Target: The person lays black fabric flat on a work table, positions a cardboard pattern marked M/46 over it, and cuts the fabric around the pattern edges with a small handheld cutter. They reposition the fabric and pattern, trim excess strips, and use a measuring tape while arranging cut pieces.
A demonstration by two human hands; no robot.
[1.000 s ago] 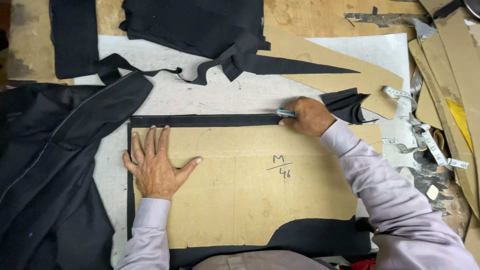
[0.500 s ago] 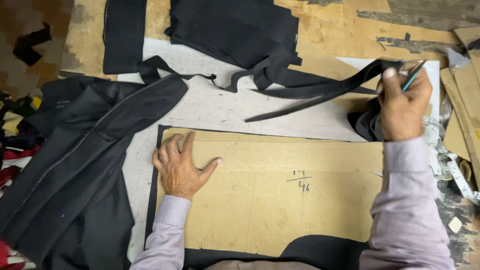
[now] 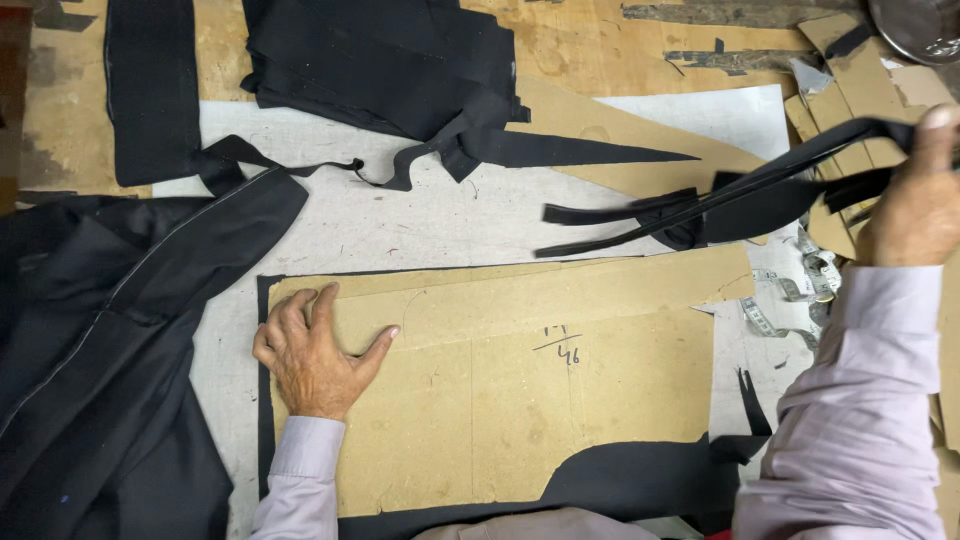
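Even overhead light, motion-blurred right edge

Two hands (image 3: pixel 312 352); one cardboard pattern (image 3: pixel 520 385); one trimmed black strip (image 3: pixel 720 205); one measuring tape (image 3: pixel 800 285).

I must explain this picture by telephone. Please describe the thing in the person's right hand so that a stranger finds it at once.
Start from the big brown cardboard pattern under the left hand. Above its upper right corner, the right hand lifts a long thin black fabric strip. Unlike the other black cloth pieces, which lie flat, it hangs in the air and looks blurred.
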